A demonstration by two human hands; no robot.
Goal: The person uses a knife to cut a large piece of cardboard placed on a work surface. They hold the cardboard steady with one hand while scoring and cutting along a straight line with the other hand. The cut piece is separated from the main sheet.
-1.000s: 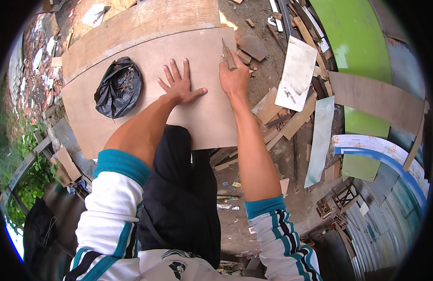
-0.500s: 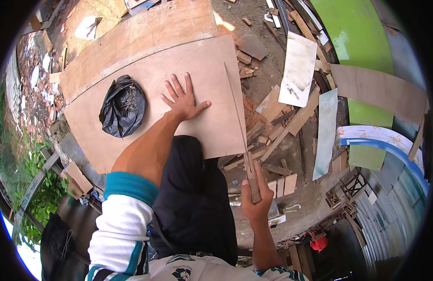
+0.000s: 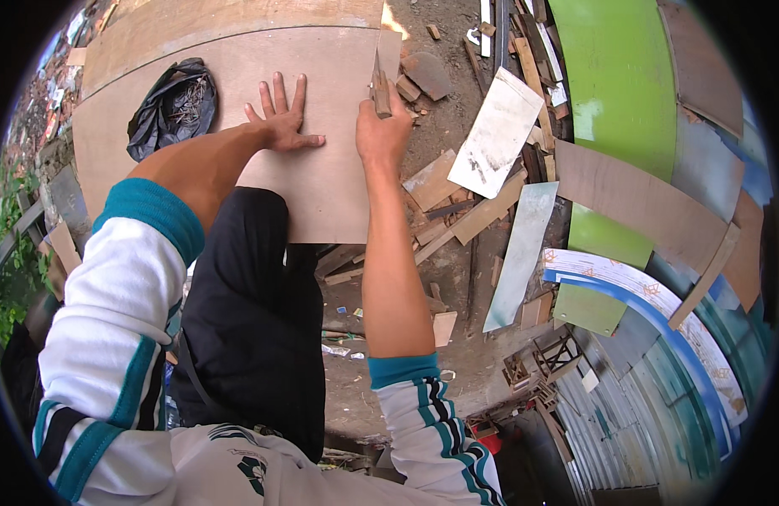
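Observation:
A pale brown plywood sheet (image 3: 326, 198) lies in front of me. My left hand (image 3: 281, 123) rests flat on its middle, fingers spread, holding nothing. My right hand (image 3: 384, 139) is closed round the wooden handle of a handsaw (image 3: 381, 98), over the sheet's right side. The saw's thin blade points away from me, at the sheet's far right part; where the blade meets the wood is hard to make out. To the left of my left hand, an open black plastic bag (image 3: 157, 118) sits on the sheet with what look like nails in it.
Behind the sheet lies another wooden board (image 3: 229, 18). Wood offcuts (image 3: 430, 180) litter the ground to the right, beside a dirty white panel (image 3: 496, 131). Farther right stand a long green panel (image 3: 621, 84) and a curved brown board (image 3: 638, 190). My dark-trousered knee (image 3: 254, 219) is against the near edge.
My right hand has pushed the saw forward, away from me, along the sheet's right side. My left hand stays flat on the sheet. The whole view has shifted.

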